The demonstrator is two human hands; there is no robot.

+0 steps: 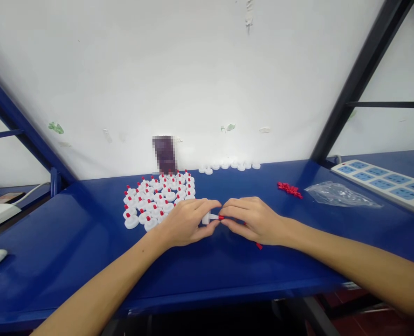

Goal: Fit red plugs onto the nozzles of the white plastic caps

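Observation:
My left hand (193, 219) is closed around a white nozzle cap (207, 218), its thin spout pointing right. Between the fingertips of my right hand (252, 219) is a small red tip cap (221, 217), which sits at the end of that spout. The two hands almost meet at the fingertips, above the blue table. Left of and behind my left hand stand many white nozzle caps with red tips (154, 196), upright and packed close together. A loose red tip cap (259, 246) lies just under my right hand.
A pile of red tip caps (289, 189) lies on the blue table (200, 275) to the right, beside a clear plastic bag (340, 193) and a power strip (385, 179). Several white caps (228, 165) line the wall. A blurred dark item (165, 154) leans there too.

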